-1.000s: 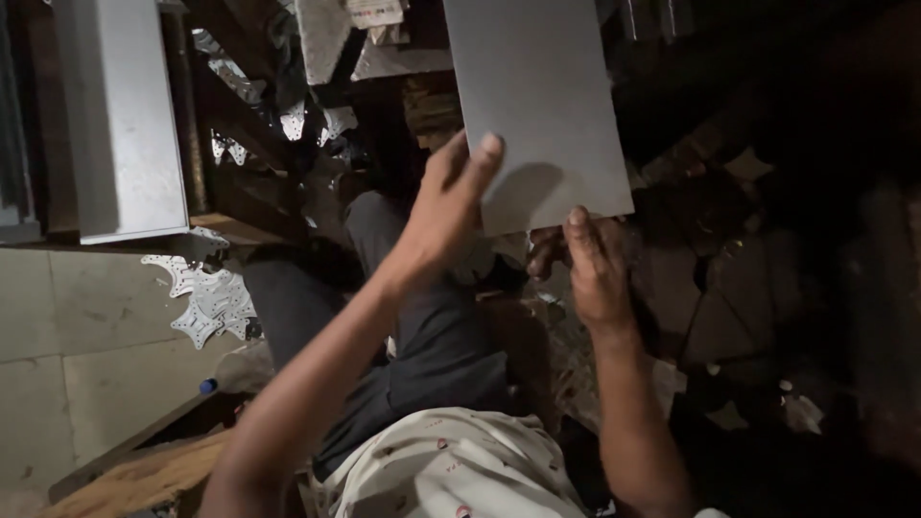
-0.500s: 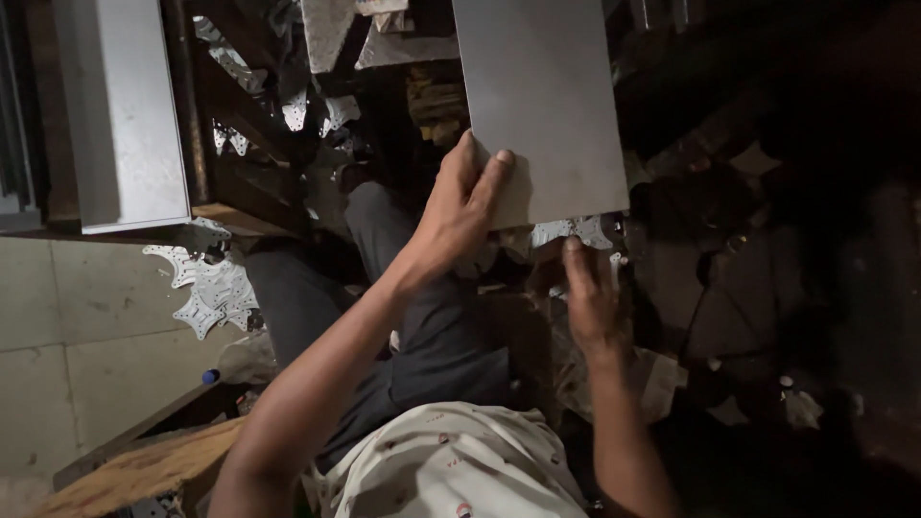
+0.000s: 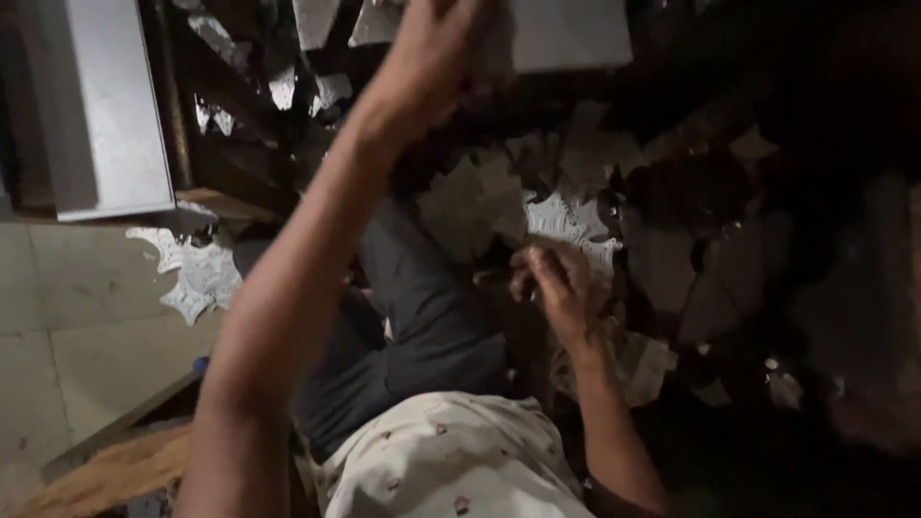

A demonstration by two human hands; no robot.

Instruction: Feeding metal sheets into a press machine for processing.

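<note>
We see a smooth, matt grey metal sheet [image 3: 566,34] at twelve o'clock. Shiny embossed metal offcuts [image 3: 192,273] lie at nine o'clock on matt floor tiles [image 3: 67,317]; a rough wooden plank [image 3: 106,475] sits at seven.

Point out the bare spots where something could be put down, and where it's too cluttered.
The pale tiled floor at lower left is bare, bordered by the upright grey metal panel above and the star-shaped metal offcuts to its right. Around the right hand the dark floor is crowded with cut sheet scraps. The left hand grips a flat grey sheet overhead.
</note>
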